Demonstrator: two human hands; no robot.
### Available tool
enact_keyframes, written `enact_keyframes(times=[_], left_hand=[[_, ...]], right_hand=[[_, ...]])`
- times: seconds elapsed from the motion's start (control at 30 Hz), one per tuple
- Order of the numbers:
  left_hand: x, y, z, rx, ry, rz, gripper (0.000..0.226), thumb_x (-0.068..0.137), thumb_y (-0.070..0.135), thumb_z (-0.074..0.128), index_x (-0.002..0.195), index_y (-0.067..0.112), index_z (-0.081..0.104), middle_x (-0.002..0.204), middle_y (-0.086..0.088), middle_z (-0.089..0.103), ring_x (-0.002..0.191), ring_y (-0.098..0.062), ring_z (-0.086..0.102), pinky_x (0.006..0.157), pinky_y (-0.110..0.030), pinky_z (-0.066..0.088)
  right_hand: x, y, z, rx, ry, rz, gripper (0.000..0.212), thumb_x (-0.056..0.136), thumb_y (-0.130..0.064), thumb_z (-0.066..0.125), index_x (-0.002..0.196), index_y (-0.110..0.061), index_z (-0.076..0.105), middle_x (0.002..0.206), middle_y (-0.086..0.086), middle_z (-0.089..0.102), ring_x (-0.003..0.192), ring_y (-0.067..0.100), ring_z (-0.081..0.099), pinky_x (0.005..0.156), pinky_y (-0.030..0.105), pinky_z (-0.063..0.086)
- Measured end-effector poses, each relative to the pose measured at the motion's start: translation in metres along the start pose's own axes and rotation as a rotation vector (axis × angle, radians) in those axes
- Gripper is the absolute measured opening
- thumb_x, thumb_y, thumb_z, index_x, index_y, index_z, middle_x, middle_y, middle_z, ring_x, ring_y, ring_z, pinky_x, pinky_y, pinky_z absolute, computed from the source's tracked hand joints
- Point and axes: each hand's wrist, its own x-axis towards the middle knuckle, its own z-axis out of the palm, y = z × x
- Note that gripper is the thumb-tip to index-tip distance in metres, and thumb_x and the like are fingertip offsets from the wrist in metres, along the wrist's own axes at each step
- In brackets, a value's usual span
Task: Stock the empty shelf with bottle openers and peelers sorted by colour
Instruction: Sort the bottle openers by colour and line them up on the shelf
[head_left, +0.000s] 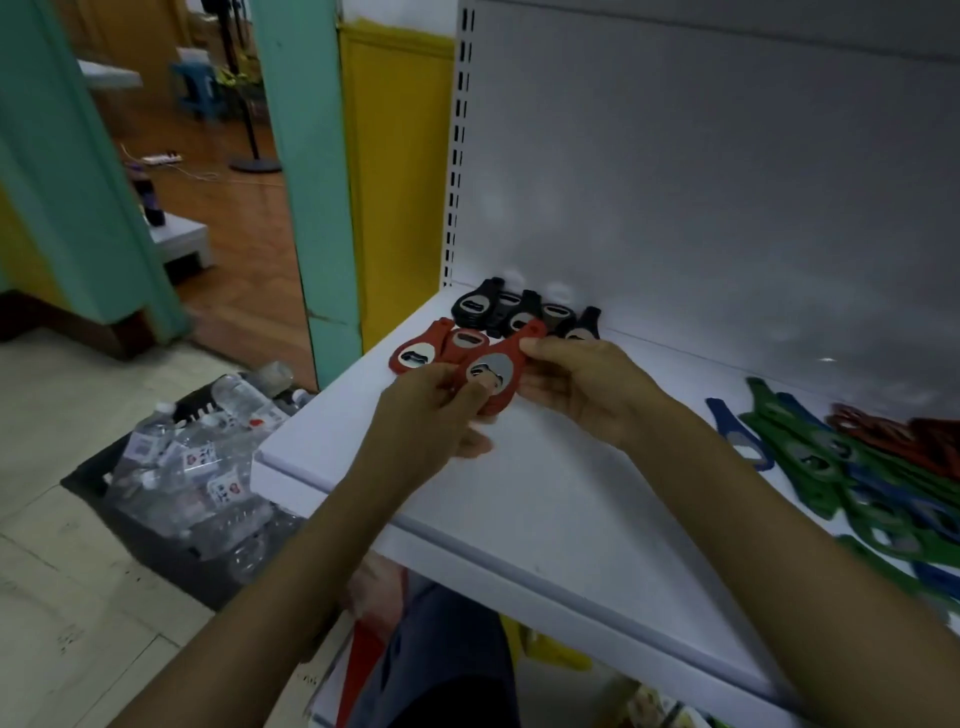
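- I am holding one red opener (496, 371) in both grips, just above the left end of the shelf (519, 499).
- My left grip (431, 410) is curling round its wide end, the thumb pressing on the metal plate in its face and the other fingers folding underneath.
- My right grip (582, 384) is pinching the narrow end, with the fingertips (532, 345) closing over its top edge.
- The red opener is lying face up and slanting, wide end toward me and narrow end toward the back panel (727, 208).
- Two red openers (415, 356) are lying flat on the shelf just to the left of the one I am holding, touching each other.
- Black openers (519, 312) are sitting in a loose cluster behind the red ones, close to the back panel, some overlapping.
- A mixed pile (872, 483) of green, blue and red pieces is lying at the right end of the shelf, well apart from my grips; I cannot tell which are openers and which are peelers.
- One blue piece (740, 436) is lying at the left edge of that pile.
- A dark crate (88, 480) holding clear plastic bottles (208, 457) is standing on the tiled floor to the left of the shelf.
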Motion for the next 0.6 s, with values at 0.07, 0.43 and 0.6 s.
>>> enact_keyframes(times=[0.07, 0.43, 0.6], left_hand=[[0.003, -0.011, -0.012, 0.468, 0.197, 0.191, 0.044, 0.086, 0.045, 0.059, 0.117, 0.015, 0.058, 0.09, 0.006, 0.066, 0.068, -0.007, 0.061, 0.063, -0.021, 0.047], [0.066, -0.042, -0.03, 0.809, -0.292, 0.498, 0.074, 0.088, 0.055, 0.046, 0.149, 0.021, 0.021, 0.156, -0.001, 0.022, 0.146, -0.018, 0.011, 0.118, -0.041, 0.012], [0.069, -0.049, -0.028, 0.769, -0.249, 0.545, 0.066, 0.092, 0.051, 0.043, 0.147, 0.02, 0.025, 0.153, 0.001, 0.03, 0.143, -0.015, 0.02, 0.117, -0.035, 0.017]], right_hand=[[0.01, 0.002, 0.003, -0.003, 0.025, 0.075, 0.006, 0.083, -0.008, 0.069, 0.087, -0.004, 0.069, 0.082, 0.012, 0.073, 0.071, 0.019, 0.071, 0.061, 0.025, 0.058], [0.045, -0.004, 0.016, -0.4, 0.2, 0.107, 0.015, 0.082, -0.01, 0.071, 0.091, 0.0, 0.066, 0.073, 0.012, 0.068, 0.053, 0.016, 0.065, 0.048, 0.023, 0.056], [0.048, 0.006, 0.015, -0.414, 0.223, 0.043, 0.009, 0.082, -0.006, 0.071, 0.085, 0.001, 0.067, 0.079, 0.014, 0.07, 0.063, 0.02, 0.069, 0.055, 0.027, 0.059]])
